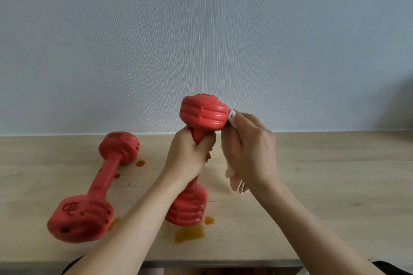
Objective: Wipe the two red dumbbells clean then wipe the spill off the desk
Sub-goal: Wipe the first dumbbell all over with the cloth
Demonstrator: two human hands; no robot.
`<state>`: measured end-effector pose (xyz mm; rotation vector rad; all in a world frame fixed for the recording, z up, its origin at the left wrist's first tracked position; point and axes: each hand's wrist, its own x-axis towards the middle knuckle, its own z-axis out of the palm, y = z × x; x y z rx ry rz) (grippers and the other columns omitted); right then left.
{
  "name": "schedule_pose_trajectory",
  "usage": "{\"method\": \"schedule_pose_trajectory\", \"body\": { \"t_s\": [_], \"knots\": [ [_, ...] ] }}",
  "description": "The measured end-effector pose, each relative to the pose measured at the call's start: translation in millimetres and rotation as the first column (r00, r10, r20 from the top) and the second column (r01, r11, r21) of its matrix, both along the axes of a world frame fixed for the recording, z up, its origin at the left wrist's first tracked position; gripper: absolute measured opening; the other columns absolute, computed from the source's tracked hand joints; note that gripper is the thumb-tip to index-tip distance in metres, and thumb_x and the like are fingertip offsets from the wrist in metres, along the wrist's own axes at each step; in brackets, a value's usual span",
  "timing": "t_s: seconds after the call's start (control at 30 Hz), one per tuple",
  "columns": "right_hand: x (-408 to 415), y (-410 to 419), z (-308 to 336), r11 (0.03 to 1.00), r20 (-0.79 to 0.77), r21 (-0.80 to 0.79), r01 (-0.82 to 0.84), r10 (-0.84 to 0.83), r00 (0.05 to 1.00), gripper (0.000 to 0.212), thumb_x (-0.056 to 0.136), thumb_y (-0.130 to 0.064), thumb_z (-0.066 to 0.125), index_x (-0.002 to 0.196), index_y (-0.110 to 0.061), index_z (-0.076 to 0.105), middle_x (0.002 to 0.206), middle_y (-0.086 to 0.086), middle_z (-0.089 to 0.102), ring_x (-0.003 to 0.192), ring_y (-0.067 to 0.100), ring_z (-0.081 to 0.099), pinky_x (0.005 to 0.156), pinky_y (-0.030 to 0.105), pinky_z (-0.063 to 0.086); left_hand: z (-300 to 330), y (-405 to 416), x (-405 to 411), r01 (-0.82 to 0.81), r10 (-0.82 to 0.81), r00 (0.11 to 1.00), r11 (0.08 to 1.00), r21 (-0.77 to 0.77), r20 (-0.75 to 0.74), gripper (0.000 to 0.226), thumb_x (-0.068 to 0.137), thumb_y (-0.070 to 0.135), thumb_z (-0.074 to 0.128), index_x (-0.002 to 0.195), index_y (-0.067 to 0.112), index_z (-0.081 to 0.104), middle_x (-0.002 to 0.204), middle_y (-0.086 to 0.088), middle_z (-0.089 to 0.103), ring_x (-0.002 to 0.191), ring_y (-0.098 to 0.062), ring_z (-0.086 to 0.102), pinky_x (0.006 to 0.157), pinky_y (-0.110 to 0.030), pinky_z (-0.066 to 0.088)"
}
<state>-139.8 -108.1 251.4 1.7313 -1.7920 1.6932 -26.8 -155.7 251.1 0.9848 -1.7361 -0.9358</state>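
i see the held dumbbell (202, 114) standing almost upright in the middle of the view, its upper head raised against the wall (201, 29) and its lower head down by the counter (324, 174), just above an orange-brown spill (188, 234); whether that lower head touches the wood i cannot tell. my left hand (188, 156) has its fingers clenched round the handle just under the upper head. my right hand (250, 147) grasps a pale cloth (232, 118), fingers curled over it, and presses a bunched corner against the right side of the upper head; the rest of the cloth hangs out below the palm. the second dumbbell (98, 185) lies flat on the counter to the left, apart from both hands, its far head toward the wall and its near head close to me, with dark specks on both heads. smaller orange drops sit beside its far head, along its handle and by its near head, and one more drop lies just right of the held dumbbell's lower head.
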Motion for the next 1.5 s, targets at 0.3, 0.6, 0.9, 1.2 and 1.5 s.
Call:
{"method": "schedule_pose_trajectory", "body": {
  "t_s": [0.3,0.6,0.9,1.2,1.5],
  "knots": [
    [-14.3,6.3,25.2,0.988,0.267,-0.105,0.112,-0.081,0.960,0.019,0.094,-0.022,0.056,0.083,-0.012,0.068,0.082,-0.009,0.058,0.070,-0.006,0.053,0.062,0.005,0.034,2.9,-0.6,8.0,0.011,-0.009,0.998,0.999,0.038,-0.070,0.035,0.089,0.013,0.058,0.054,0.009,0.052,0.043,0.003,0.050,0.039,-0.004,0.049,0.044,-0.015,0.040],
    [7.8,10.1,29.2,0.974,-0.070,-0.186,-0.132,0.121,0.990,0.019,0.095,-0.014,0.049,0.097,-0.006,0.066,0.100,0.002,0.063,0.078,0.019,0.061,0.067,0.027,0.046,2.2,1.7,7.2,-0.051,0.053,0.998,0.998,-0.048,0.034,0.021,0.070,0.027,0.050,0.054,0.015,0.051,0.038,0.006,0.053,0.036,-0.002,0.050,0.041,-0.014,0.038],
    [-11.8,14.0,29.3,0.991,-0.059,-0.122,-0.048,0.041,0.997,0.015,0.093,-0.013,0.058,0.082,-0.010,0.067,0.080,-0.005,0.063,0.065,0.011,0.056,0.060,0.020,0.042,-1.3,-1.6,2.2,-0.026,0.045,0.987,0.992,-0.123,0.152,0.024,0.073,0.024,0.058,0.057,0.009,0.050,0.039,0.007,0.052,0.041,-0.006,0.051,0.041,-0.014,0.032],
    [-32.8,11.9,20.7,0.987,0.163,0.070,-0.144,0.131,0.978,0.023,0.095,-0.021,0.051,0.087,-0.017,0.072,0.073,0.002,0.069,0.070,0.012,0.063,0.064,0.024,0.047,-4.9,6.8,2.6,0.123,-0.082,0.976,0.972,-0.200,0.203,0.029,0.073,0.024,0.058,0.050,0.025,0.042,0.043,0.013,0.053,0.044,-0.005,0.051,0.048,-0.017,0.036],
    [-24.7,32.2,49.0,0.987,0.124,-0.156,-0.050,0.069,0.990,0.019,0.091,-0.036,0.054,0.083,-0.029,0.071,0.079,-0.018,0.061,0.081,0.004,0.056,0.070,0.018,0.040,-2.5,11.3,-4.3,0.078,-0.008,0.940,0.978,-0.191,0.341,0.029,0.079,0.021,0.062,0.061,0.028,0.040,0.053,0.009,0.051,0.054,-0.008,0.053,0.051,-0.027,0.036]
  ]
}}
